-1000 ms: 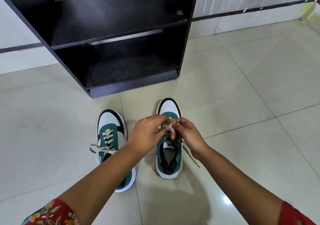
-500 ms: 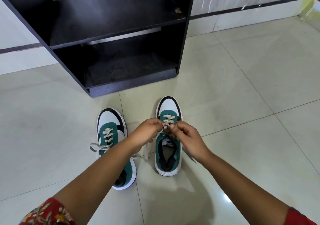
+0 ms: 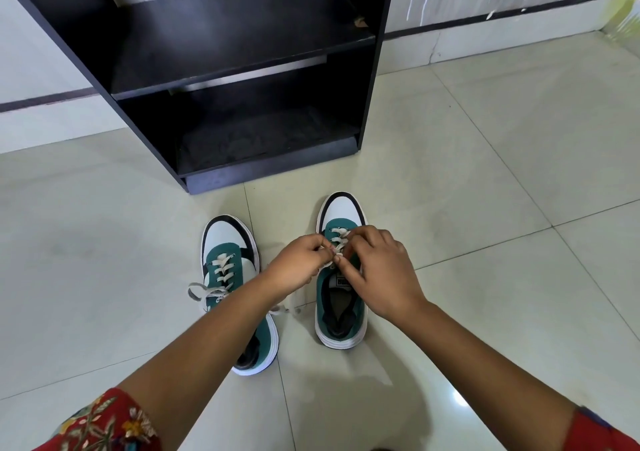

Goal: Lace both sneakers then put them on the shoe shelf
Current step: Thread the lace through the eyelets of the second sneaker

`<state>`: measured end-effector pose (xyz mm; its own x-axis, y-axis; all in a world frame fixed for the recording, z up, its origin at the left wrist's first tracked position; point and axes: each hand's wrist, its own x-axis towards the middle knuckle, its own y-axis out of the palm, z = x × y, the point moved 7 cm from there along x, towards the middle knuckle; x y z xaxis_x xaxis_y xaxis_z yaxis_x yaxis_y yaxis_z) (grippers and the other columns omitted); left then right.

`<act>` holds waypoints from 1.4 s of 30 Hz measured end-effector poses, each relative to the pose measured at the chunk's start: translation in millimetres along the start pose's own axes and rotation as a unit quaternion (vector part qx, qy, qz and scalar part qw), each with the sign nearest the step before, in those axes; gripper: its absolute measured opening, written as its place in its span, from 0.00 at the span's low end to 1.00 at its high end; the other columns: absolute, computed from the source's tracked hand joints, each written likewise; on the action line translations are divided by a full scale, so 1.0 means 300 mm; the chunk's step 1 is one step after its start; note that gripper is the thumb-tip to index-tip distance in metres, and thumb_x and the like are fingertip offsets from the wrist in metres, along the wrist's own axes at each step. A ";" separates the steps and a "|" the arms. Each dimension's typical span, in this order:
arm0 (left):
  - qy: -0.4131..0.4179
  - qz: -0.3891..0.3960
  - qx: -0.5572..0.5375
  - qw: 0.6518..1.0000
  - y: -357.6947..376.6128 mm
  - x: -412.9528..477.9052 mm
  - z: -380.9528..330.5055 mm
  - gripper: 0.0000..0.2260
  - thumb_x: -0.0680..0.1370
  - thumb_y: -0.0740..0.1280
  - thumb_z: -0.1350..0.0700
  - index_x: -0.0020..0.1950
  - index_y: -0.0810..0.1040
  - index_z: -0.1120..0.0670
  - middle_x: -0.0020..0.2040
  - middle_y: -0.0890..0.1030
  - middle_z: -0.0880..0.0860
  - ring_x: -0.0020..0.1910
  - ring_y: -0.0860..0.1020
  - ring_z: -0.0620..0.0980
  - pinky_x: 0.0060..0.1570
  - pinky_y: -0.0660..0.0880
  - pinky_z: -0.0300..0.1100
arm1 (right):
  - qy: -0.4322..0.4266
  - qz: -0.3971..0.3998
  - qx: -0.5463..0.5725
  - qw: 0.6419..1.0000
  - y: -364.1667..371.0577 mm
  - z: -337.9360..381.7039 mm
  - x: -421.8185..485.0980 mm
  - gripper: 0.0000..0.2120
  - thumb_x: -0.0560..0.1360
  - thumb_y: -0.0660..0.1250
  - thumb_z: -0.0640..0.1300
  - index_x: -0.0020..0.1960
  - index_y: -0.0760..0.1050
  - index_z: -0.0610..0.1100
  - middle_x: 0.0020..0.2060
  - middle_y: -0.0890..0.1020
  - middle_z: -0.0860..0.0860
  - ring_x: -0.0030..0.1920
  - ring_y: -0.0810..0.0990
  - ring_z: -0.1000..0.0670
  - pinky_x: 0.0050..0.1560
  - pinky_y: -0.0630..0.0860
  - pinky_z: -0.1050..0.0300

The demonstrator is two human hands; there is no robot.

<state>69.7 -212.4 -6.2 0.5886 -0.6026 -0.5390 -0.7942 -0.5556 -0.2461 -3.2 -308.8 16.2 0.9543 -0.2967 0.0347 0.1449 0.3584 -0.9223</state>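
Two green and white sneakers stand on the tiled floor, toes pointing at the shelf. The left sneaker (image 3: 227, 242) has cream laces crossed through its eyelets, with loose ends lying out to its left. Over the right sneaker (image 3: 341, 315), my left hand (image 3: 299, 260) and my right hand (image 3: 379, 270) meet, both pinching its cream lace (image 3: 337, 239) at mid-tongue. Two crossings of lace show above my fingers. A black shoe shelf (image 3: 242, 79) with two bare boards stands just beyond the shoes.
Pale glossy floor tiles (image 3: 485, 208) spread to the right and left of the shoes. A white wall with a dark skirting stripe (image 3: 502, 17) runs behind the shelf.
Both hands have slid slightly back along the right sneaker, baring the lace crossings near the toe. The camera view has shifted a little. The left sneaker has stayed put.
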 end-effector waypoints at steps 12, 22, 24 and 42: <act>0.010 0.007 -0.098 0.995 -0.013 -0.009 0.018 0.06 0.76 0.65 0.64 0.48 0.80 0.56 0.35 0.77 0.50 0.25 0.74 0.37 0.27 0.74 0.31 | 0.193 -0.055 0.327 0.923 0.005 -0.086 -0.019 0.02 0.66 0.73 0.43 0.38 0.83 0.47 0.45 0.81 0.53 0.48 0.79 0.55 0.46 0.73 0.62; 0.061 -0.153 -0.056 0.985 -0.128 -0.019 0.035 0.02 0.71 0.72 0.61 0.39 0.82 0.55 0.36 0.84 0.52 0.36 0.81 0.48 0.36 0.79 0.42 | 0.297 -0.080 0.448 0.840 0.031 -0.155 -0.050 0.08 0.65 0.71 0.37 0.29 0.75 0.43 0.40 0.81 0.46 0.40 0.78 0.52 0.43 0.72 0.63; 0.067 -0.165 -0.022 0.984 -0.139 -0.022 0.053 0.03 0.72 0.71 0.59 0.39 0.81 0.52 0.35 0.82 0.51 0.36 0.81 0.49 0.35 0.78 0.42 | 0.309 -0.067 0.462 0.829 0.037 -0.177 -0.064 0.08 0.67 0.70 0.38 0.30 0.75 0.42 0.37 0.80 0.46 0.36 0.77 0.52 0.40 0.72 0.64; -0.032 -0.077 -0.325 0.942 -0.029 0.005 0.125 0.08 0.80 0.57 0.58 0.42 0.70 0.52 0.40 0.75 0.51 0.26 0.75 0.46 0.18 0.62 0.33 | 0.320 0.014 0.765 0.559 0.133 -0.098 -0.067 0.13 0.72 0.51 0.38 0.33 0.70 0.45 0.39 0.84 0.48 0.29 0.78 0.50 0.29 0.70 0.61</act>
<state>71.9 -186.8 -35.2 0.6624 -0.4613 -0.5903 -0.4266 -0.8800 0.2089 -24.1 -314.6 -32.7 0.7437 -0.3526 -0.5680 0.6535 0.5625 0.5065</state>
